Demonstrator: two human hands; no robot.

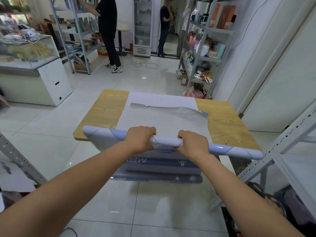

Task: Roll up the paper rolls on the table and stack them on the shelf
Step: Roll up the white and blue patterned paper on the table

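Tiled shop floor, metal racking on both sides. At centre frame a wood-grain counter point(106, 110) carries a white paper sheet point(162, 118) lying flat, its near end wound into a pale blue paper roll point(102, 134) along the counter's near edge. Step in hand, in my judgement: rolling — much of the sheet is not yet wound. Left hand point(139, 140), centre frame: grip closed over the roll, fingers curled across its top. Right hand point(194, 145), just right of it: grip likewise wrapped round the roll. Next move calls for even turning away from the body, both ends level, to avoid coning. Shelf point(290, 132), lower right — the likely destination.
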